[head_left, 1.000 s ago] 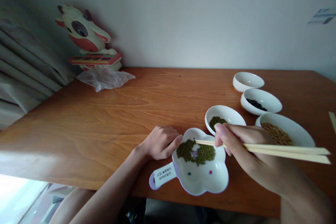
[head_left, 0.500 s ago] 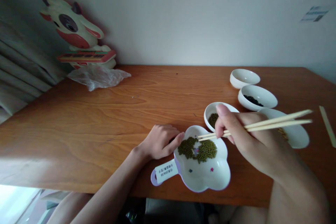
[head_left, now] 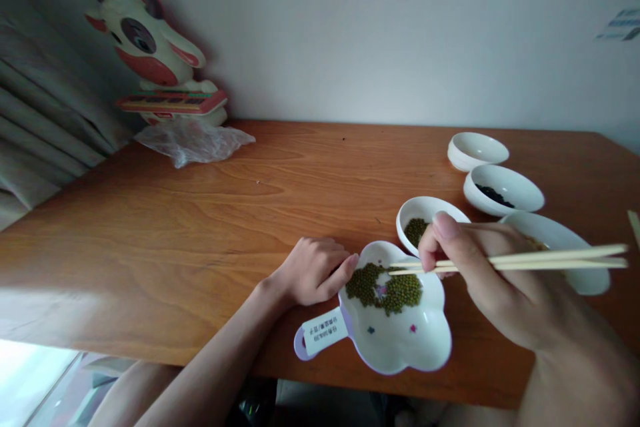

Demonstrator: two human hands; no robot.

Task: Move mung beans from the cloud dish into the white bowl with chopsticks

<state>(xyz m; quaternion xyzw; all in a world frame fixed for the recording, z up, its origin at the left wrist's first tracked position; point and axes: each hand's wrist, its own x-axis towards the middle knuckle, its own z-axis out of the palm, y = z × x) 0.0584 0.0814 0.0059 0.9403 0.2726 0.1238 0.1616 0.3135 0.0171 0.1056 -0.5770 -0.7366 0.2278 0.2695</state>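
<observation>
A scalloped white dish [head_left: 390, 350] with a lilac rim sits at the near edge of the bench [head_left: 280, 207], close to the seated person, presumably for easy reach. Green beans [head_left: 403, 292] lie in its far lobes. Left of the dish, the left hand [head_left: 317, 272] rests on the wood, fingers loosely curled, thumb at the rim, perhaps to steady it; I cannot tell whether they pinch it. Above its right side, the right hand [head_left: 483, 257] pinches wooden chopsticks [head_left: 560, 259] between thumb and fingers, the long ends slanting back over the hand, which leaves the tips free above the beans. Whether the tips hold a bean is too small to tell.

Just beyond the dish is a white bowl [head_left: 443, 207] of similar green beans. Farther right of the dish stand a bowl of dark pieces [head_left: 520, 188] and a larger bowl [head_left: 593, 277], half hidden by the right hand; keeping them separate likely prevents mixing.
</observation>
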